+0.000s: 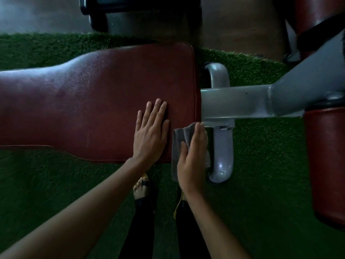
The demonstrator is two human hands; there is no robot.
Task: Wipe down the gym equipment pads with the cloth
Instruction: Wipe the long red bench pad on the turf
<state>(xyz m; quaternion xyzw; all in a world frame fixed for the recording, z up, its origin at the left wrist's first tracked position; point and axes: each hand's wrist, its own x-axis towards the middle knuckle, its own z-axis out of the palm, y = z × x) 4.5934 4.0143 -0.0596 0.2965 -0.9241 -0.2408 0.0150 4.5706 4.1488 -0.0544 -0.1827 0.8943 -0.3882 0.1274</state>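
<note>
Bench pad: long dark-red cushion of grained, slightly glossy vinyl with piped edges. It runs from the left edge to the centre of the frame, narrow at the left and flaring to a wide, round-cornered end.
Left hand: lies flat on the pad's wide end, at the centre of the frame; its fingers are straight and close together, holding nothing.
Cloth: soft, crumpled grey fabric just right of centre, at the pad's right-hand end, with a loose fold hanging down past the pad's lower edge.
Right hand: laid over the cloth; its fingers are nearly straight and press down on it, with the thumb resting on the folds.
Frame: smooth grey-painted metal beam jutting right from the pad's end, with a curved tube looping below it.
Roller pad: dark-red vinyl cylinder at the right edge.
Floor: green, bristly artificial turf.
Foot: bare toes in a black sandal, lower centre.
</note>
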